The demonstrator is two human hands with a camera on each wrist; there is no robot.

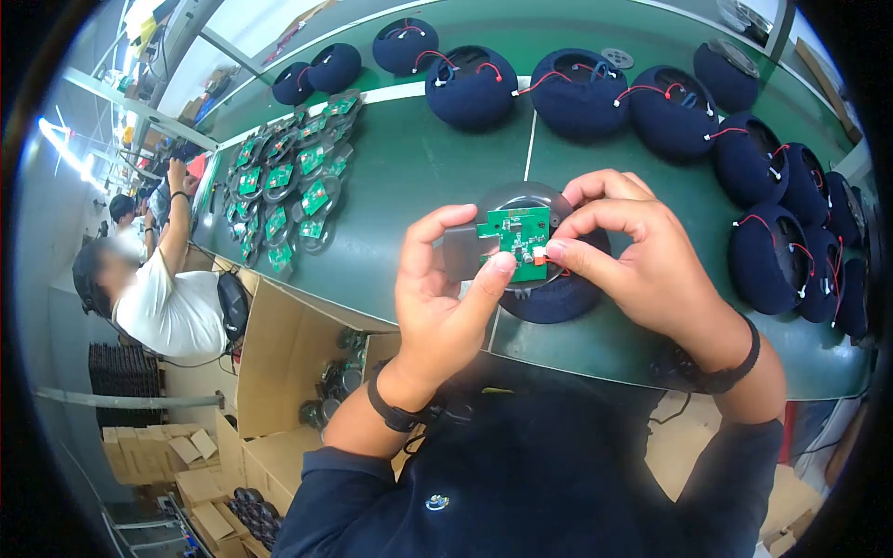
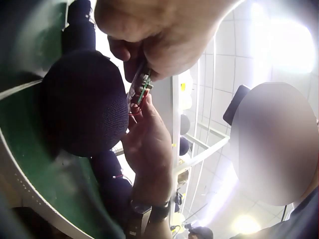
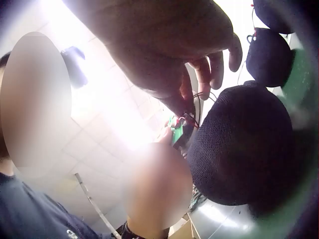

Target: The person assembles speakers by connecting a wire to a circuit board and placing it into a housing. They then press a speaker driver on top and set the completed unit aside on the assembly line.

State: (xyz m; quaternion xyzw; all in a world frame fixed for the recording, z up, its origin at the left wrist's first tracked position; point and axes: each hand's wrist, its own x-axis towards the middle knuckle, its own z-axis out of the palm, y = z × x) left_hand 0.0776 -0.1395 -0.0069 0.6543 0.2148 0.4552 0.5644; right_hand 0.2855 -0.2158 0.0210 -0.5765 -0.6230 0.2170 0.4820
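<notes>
Plug [image 1: 539,252] sits at the board's [image 1: 517,226] lower right edge, just left of the thumb tip of the right hand [image 1: 646,246], the nearer hand. That thumb and forefinger nearly meet, pinching there; whether by the plug's body or its wires, I can't tell. From the opposite side the left hand [image 1: 445,296] grips the board, thumb on its face, longer sides running away from the person, above a dark pod [image 1: 558,305].
</notes>
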